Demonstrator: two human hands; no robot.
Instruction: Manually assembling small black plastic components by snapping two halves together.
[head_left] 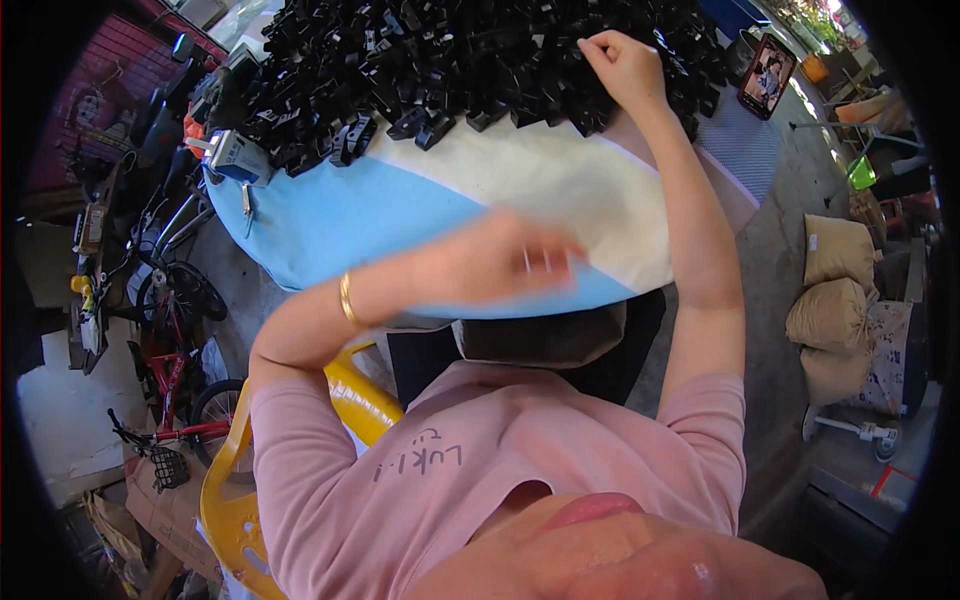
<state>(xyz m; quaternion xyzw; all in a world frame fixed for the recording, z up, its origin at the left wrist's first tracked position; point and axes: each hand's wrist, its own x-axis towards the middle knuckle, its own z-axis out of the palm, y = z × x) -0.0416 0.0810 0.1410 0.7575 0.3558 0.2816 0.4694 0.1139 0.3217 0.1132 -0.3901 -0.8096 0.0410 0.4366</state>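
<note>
Left hand point(505, 255) blurred, elbow point(285, 350) bent, right arm point(697, 230) outstretched, right hand point(628, 75) bent inward

So the heap of parts point(480, 70) takes up the far side of the desk point(350, 215), with a box point(240, 158) just left of it near the edge and a phone point(768, 76) propped off to its right. Right hand point(628, 72)'s up at the heap's right part, left hand point(505, 255)'s over the near side. There's a chair point(365, 405) down left, a bike point(172, 380) further left, and stacked sacks point(830, 315) well off to the right.
</note>
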